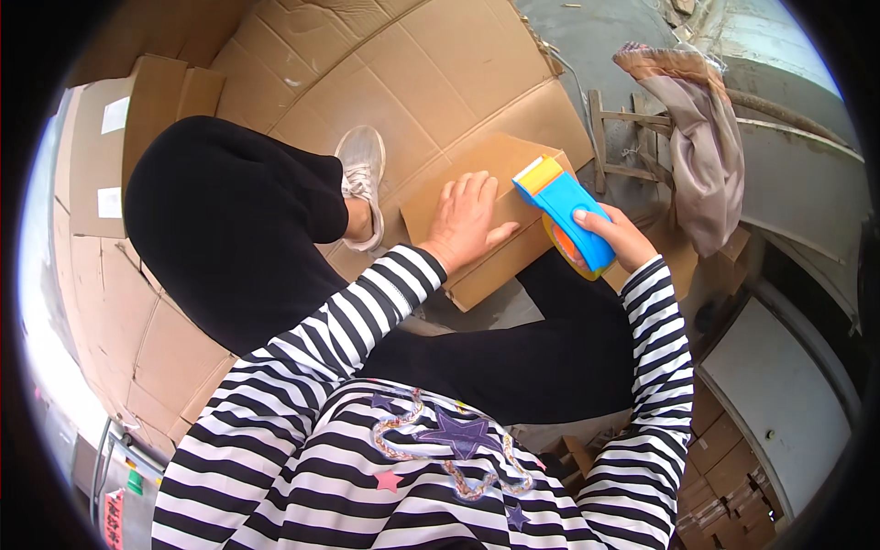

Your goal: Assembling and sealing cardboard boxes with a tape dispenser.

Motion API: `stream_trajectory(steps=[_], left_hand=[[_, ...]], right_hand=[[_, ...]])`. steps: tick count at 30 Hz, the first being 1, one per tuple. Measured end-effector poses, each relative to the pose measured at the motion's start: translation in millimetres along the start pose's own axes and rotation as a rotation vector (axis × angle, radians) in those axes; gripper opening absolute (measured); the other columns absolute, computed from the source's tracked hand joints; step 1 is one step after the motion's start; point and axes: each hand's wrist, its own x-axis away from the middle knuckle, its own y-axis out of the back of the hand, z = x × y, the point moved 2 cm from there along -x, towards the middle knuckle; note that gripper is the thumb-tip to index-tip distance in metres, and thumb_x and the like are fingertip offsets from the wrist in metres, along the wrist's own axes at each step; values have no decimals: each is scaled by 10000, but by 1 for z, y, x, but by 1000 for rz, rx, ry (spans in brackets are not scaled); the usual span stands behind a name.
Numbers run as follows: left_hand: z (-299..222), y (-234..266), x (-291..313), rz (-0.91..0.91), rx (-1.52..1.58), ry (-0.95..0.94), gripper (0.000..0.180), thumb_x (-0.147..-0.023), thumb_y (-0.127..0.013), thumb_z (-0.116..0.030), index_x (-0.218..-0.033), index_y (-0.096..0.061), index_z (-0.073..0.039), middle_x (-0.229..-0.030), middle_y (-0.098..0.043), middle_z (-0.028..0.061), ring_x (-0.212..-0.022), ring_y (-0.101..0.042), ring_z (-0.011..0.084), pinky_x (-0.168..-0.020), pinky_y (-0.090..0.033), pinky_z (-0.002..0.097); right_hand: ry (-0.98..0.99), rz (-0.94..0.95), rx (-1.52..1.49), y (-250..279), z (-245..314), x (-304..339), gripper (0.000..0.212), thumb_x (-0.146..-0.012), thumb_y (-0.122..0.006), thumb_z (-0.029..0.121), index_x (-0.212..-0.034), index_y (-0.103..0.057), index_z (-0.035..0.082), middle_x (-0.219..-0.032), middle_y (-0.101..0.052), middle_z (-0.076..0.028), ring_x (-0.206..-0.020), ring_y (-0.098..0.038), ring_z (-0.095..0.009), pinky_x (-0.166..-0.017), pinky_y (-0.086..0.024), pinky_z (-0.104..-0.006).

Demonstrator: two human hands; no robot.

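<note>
A brown cardboard box lies between my legs, its top facing up. My left hand rests flat on that top with the fingers stretched out and the thumb apart. In my right hand is a blue tape dispenser, gripped with the thumb on its side. The dispenser's yellow front end meets the box's right end. A roll of tape shows under the blue body. Part of the box's right side is hidden behind the dispenser.
Large flattened cardboard covers the floor ahead. A wooden stool stands at the right with a greyish cloth draped over it. Cardboard boxes stand at the far left; several more are stacked at the lower right beside a white panel.
</note>
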Motion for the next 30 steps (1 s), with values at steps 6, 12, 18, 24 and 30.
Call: stream_trajectory(steps=[6,12,18,24,30], left_hand=[[-7,-1,44,-107,-357,-544,616,-777,-634,-421,-1229,-498,-24,-1333,-425,149,-1275,-365,287,-1061,-270,464],[-8,-1,43,-82,-494,-722,594,-786,-614,-429,-1219,-508,-36,-1316,-441,142,-1232,-399,283,-1035,-283,470],[-18,1,6,339,-458,-1159,492,-783,-587,-341,-1159,-539,-28,-1236,-482,164,-1143,-446,295,-984,-337,459],[-27,-31,-29,749,-349,-1694,494,-829,-518,-373,-1176,-531,-21,-1312,-463,187,-1249,-415,310,-1069,-270,495],[-29,-28,-43,824,-163,-1692,414,-900,-444,-377,-1155,-556,-71,-1253,-512,179,-1237,-428,320,-1082,-235,513]], right_hand=[[59,16,-10,0,-2,-7,469,-843,-602,427,-1003,-538,-9,-755,-582,-69,-550,-571,-131,-532,-487,-245],[143,-32,77,4,-8,-19,575,-782,-621,501,-1031,-567,-14,-834,-605,-88,-694,-571,-147,-662,-461,-261],[111,15,88,8,-11,-21,550,-775,-619,505,-982,-580,-4,-791,-601,-88,-682,-571,-156,-647,-457,-269],[89,18,162,10,-4,-17,663,-730,-628,562,-1024,-589,-30,-901,-624,-131,-784,-605,-196,-701,-466,-287],[153,-10,198,8,-9,-16,777,-707,-623,596,-1087,-580,-80,-1002,-628,-193,-897,-607,-246,-791,-467,-315]])
